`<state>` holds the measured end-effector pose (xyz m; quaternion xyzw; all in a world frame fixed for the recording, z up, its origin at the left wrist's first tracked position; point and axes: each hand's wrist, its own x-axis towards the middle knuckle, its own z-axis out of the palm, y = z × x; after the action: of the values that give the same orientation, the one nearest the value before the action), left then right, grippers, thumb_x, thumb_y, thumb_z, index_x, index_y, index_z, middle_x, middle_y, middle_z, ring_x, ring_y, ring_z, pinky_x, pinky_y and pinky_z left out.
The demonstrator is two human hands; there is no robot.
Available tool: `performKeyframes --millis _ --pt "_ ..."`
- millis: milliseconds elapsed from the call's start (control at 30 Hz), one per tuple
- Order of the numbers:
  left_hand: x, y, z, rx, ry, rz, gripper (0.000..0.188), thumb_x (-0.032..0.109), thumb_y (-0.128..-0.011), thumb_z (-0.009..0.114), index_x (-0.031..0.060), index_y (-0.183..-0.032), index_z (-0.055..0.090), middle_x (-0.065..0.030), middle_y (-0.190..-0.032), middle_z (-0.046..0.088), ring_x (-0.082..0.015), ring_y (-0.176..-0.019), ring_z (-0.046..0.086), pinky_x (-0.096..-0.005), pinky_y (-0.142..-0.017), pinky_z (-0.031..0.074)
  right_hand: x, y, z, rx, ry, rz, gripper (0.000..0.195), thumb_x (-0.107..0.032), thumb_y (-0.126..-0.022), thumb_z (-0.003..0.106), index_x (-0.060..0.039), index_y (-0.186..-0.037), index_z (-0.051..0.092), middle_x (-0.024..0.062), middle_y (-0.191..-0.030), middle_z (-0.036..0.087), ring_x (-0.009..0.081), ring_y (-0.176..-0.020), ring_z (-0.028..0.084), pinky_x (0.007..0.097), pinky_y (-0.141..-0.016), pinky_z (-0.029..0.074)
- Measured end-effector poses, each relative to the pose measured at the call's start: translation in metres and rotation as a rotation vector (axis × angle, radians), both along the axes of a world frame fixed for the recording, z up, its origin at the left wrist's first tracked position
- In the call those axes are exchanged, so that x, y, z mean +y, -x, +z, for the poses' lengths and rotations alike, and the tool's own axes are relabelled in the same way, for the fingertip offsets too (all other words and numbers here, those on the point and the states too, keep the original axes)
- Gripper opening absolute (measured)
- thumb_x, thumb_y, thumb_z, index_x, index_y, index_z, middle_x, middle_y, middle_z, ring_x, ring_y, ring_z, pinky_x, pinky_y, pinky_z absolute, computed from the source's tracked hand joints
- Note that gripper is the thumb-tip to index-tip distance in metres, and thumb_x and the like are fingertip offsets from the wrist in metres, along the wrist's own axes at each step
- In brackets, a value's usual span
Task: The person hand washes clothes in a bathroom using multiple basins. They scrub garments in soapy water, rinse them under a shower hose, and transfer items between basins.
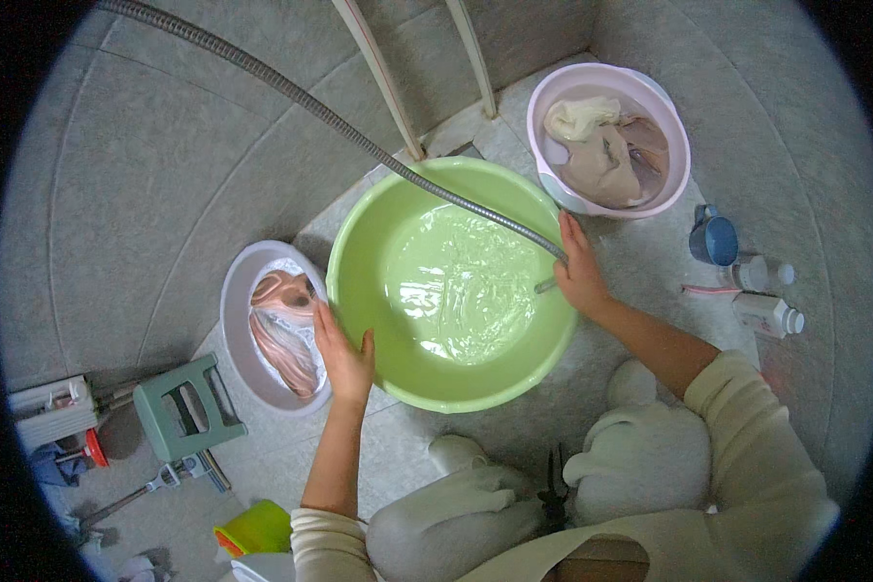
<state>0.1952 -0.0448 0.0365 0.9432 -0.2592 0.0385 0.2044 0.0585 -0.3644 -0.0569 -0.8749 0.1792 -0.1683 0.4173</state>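
A large light-green plastic basin holds rippling clear water. My right hand is at its right rim and holds the end of a flexible metal shower hose, whose tip pokes out over the basin. My left hand rests against the basin's left rim, fingers extended, holding nothing. Left of it, an oval lilac basin contains pinkish cloth in sudsy water. At the upper right, a round pink basin has brown and cream cloth soaking in water.
A blue cup, a pink-handled brush and white-capped bottles stand or lie at the right. At the left are a green plastic stool, a mop-like tool and a yellow-green container. Two pale pipes run down the wall.
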Motion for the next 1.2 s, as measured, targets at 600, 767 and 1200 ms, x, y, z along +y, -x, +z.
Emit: performKeyframes --millis 600,767,1200 --pt "-0.12 -0.04 0.171 0.999 0.965 0.257 0.015 0.015 -0.084 0.058 0.0043 -0.076 0.052 0.0 -0.063 0.055 -0.0021 -0.048 0.051 -0.0108 -0.042 0.042 0.019 -0.086 -0.041 0.647 -0.492 0.236 0.045 -0.04 -0.079 0.052 -0.0006 -0.1 0.059 0.0229 -0.098 0.06 0.0347 -0.092 0.057 0.0436 -0.081 0.043" --pt "-0.126 -0.04 0.195 0.987 0.923 0.282 0.018 0.016 -0.085 0.057 0.0019 -0.076 0.051 -0.0033 -0.065 0.058 -0.0038 -0.047 0.052 -0.0099 -0.043 0.044 0.035 -0.082 -0.036 0.742 -0.529 0.477 0.046 -0.039 -0.078 0.051 -0.0007 -0.103 0.057 0.0231 -0.098 0.06 0.0342 -0.093 0.057 0.044 -0.081 0.043" --pt "0.017 0.028 0.086 0.973 0.606 0.418 0.021 0.024 -0.085 0.056 0.0054 -0.093 0.051 -0.0008 -0.074 0.057 -0.0065 -0.056 0.051 -0.0176 -0.048 0.04 -0.01 -0.036 0.03 0.394 0.069 0.158 0.065 -0.033 -0.069 0.068 -0.0168 -0.128 0.043 0.0242 -0.101 0.043 0.0386 -0.091 0.051 0.0415 -0.079 0.043"
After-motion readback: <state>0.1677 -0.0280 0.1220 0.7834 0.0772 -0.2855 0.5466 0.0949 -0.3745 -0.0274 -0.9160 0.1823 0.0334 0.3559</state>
